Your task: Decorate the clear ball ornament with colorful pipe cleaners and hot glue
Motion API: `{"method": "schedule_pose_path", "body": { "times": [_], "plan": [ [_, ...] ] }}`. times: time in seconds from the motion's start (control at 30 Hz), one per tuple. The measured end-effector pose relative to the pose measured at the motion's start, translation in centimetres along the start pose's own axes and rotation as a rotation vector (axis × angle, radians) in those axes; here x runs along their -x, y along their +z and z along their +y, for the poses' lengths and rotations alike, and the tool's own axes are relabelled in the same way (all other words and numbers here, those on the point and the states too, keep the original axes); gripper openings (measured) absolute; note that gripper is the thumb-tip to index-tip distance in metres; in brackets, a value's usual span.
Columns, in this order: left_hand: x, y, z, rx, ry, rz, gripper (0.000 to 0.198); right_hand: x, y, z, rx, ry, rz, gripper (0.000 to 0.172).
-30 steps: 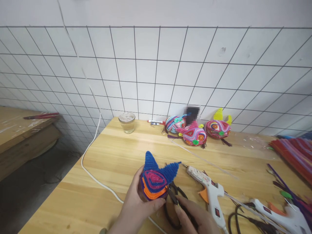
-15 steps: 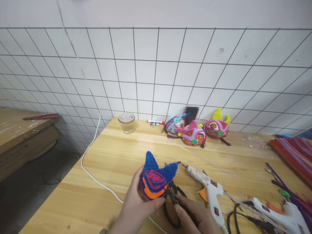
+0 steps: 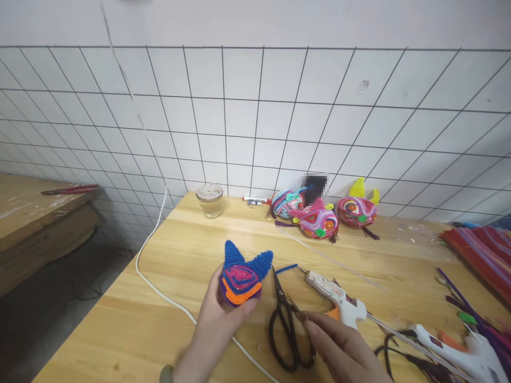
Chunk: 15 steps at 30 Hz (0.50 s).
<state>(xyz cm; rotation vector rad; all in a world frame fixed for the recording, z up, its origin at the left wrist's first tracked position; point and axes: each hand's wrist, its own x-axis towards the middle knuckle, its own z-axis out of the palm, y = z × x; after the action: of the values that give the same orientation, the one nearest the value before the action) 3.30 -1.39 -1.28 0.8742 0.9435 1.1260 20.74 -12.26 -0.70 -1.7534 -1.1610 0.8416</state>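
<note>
My left hand (image 3: 225,311) is wrapped round a small round craft piece (image 3: 241,282) covered in coiled pink, blue, orange and purple chenille strips. Two blue ear-like points rise from its top. My right hand (image 3: 339,340) pinches a thin dark pointed tool that looks like tweezers (image 3: 296,307), just above the scissors. Those black scissors (image 3: 282,308) lie on the table between my hands, with their tip pointing away from me. A short blue chenille strip (image 3: 286,267) lies beyond them, close to the nozzle of a white glue gun (image 3: 331,292).
A second glue gun (image 3: 455,346) and cables lie at the right. Several chenille strips (image 3: 479,260) are bundled at the right edge. Finished colourful craft heads (image 3: 319,221) and a glass (image 3: 209,201) stand by the tiled wall. A white cord (image 3: 167,298) crosses the table (image 3: 120,330).
My left hand has moved slightly left with the craft piece. My right hand has drawn right, away from it, with the thin tool. The scissors and the blue strip are now more exposed.
</note>
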Motion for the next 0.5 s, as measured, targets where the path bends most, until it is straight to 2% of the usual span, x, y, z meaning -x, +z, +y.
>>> {"method": "schedule_pose_path", "body": {
  "times": [0.13, 0.2, 0.27, 0.37, 0.5],
  "plan": [
    [-0.7, -0.5, -0.3, -0.001, 0.01, 0.066, 0.069, -0.7, -1.8, 0.7, 0.154, -0.05, -0.001, 0.04],
    [-0.9, -0.8, -0.1, -0.008, 0.021, 0.064, 0.066, -1.1, -2.9, 1.1, 0.248, -0.032, -0.002, 0.041],
    [-1.0, -1.1, 0.0, -0.007, 0.032, 0.049, 0.065, -1.5, -4.0, 1.8, 0.317, -0.012, 0.081, 0.046],
    [-1.1, -1.2, 0.1, -0.025, 0.04, 0.055, 0.064, -2.2, -6.2, 3.3, 0.407, 0.005, 0.283, 0.052],
    [-1.0, -1.1, 0.2, -0.016, 0.026, 0.122, 0.061, -3.0, -10.2, 6.5, 0.686, 0.106, 0.493, 0.059]
  ]
}}
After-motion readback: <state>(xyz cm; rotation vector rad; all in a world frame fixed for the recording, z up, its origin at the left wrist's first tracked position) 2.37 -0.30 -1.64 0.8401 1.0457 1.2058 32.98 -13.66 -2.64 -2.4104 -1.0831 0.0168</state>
